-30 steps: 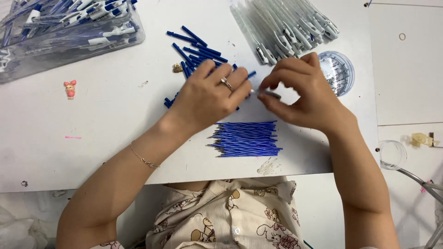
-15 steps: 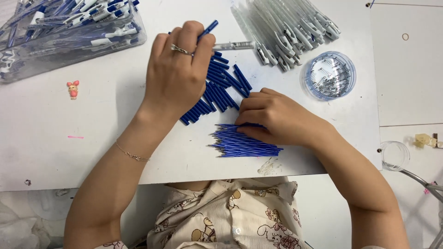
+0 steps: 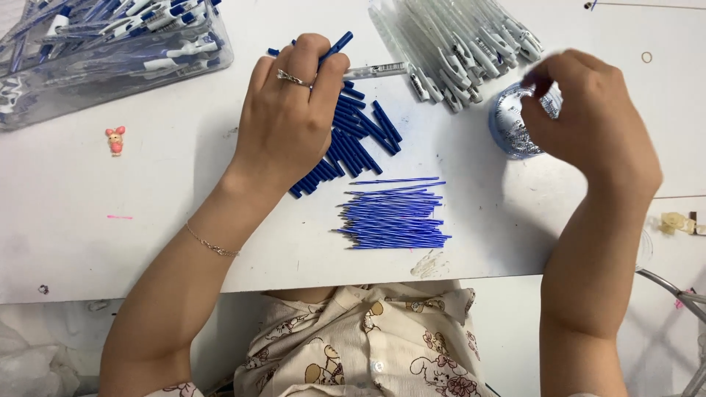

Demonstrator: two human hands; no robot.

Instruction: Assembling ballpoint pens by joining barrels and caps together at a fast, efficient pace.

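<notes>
1. Blue plastic dominates the white table: a loose heap of short, matte blue pen pieces lies just beyond the middle, stubby and cylindrical, fanned out at many angles.
2. The left hand rests over the left part of that heap, fingers curled. Its fingertips pinch one blue piece that sticks up past them, alongside a clear pen barrel that pokes out to the right. A ring sits on one finger and a thin chain bracelet on the wrist.
3. Nearer the table's front edge lies a tidy bundle of thin blue ink refills, slender as needles, all running left to right and close together, apart from both hands.
4. The right hand hovers over a small round clear dish of tiny glinting metal bits, fingertips bunched together at its rim. They are blurred, so I cannot tell whether they have hold of anything.
5. Behind the dish, a slanted stack of clear pen barrels lies in a transparent wrapper, glossy and ribbed-looking.
6. At the far left corner, a clear plastic tray holds finished blue-and-white pens in a jumble.
7. A small pink figurine stands alone on the bare table left of the left wrist.
</notes>
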